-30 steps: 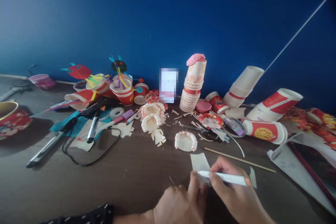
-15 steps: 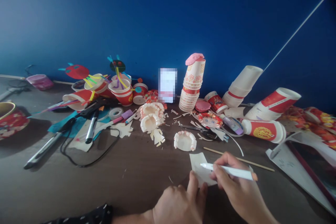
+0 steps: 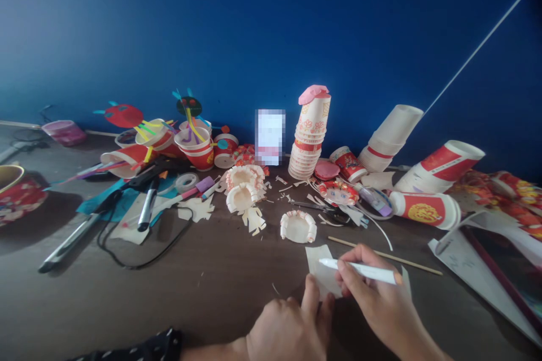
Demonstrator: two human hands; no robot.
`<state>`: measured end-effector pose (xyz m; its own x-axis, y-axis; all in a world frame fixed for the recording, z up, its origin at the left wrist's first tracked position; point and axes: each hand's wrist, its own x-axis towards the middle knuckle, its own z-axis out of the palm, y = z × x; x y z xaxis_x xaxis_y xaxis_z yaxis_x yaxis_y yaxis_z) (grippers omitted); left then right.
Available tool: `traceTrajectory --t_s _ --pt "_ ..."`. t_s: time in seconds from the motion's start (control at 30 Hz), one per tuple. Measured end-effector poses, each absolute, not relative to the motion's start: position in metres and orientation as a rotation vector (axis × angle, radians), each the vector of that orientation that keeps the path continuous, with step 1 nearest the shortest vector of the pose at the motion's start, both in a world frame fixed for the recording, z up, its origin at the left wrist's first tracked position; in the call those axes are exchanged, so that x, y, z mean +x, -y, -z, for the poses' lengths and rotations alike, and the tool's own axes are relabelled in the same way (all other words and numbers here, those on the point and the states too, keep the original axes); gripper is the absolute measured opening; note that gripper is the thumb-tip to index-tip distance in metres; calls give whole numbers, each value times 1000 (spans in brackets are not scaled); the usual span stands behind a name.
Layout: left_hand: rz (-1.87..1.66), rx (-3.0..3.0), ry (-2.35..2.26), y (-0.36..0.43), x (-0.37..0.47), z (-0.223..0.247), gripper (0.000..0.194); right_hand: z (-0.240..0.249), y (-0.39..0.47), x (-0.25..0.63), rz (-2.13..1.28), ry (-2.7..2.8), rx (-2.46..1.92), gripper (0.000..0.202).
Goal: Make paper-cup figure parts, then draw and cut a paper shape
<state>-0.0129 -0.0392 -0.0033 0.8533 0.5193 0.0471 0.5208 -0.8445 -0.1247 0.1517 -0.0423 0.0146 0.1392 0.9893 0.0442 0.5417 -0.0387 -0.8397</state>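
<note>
A small off-white piece of paper (image 3: 319,262) lies on the dark table in front of me. My left hand (image 3: 292,324) holds its lower edge down, the index finger and thumb pressed on it and the other fingers curled under. In a writing grip, my right hand (image 3: 376,293) is closed round a white marker pen (image 3: 372,272) with an orange end. The pen's tip is over the middle of the paper; whether it touches cannot be made out. Just beyond the paper sits a white paper-cup base with a rolled rim (image 3: 298,227).
A thin wooden stick (image 3: 385,255) lies right of the paper. Scissors (image 3: 330,211) and paper scraps are behind. A stack of paper cups (image 3: 309,135) stands near the blue wall, with more cups either side. A hot glue gun (image 3: 97,217) lies left, a phone (image 3: 503,265) right.
My right hand and the marker pen have shifted slightly left over the paper. My left hand has stayed in place.
</note>
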Motion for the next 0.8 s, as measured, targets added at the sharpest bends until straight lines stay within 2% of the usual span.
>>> traceTrajectory --t_s 0.47,0.8 --pt "48 -2933 828 40 -14 4 38 -13 42 153 -727 1583 -1699 21" --pt "-42 -2915 814 39 -12 4 39 -14 43 153 -557 1687 -1734 20"
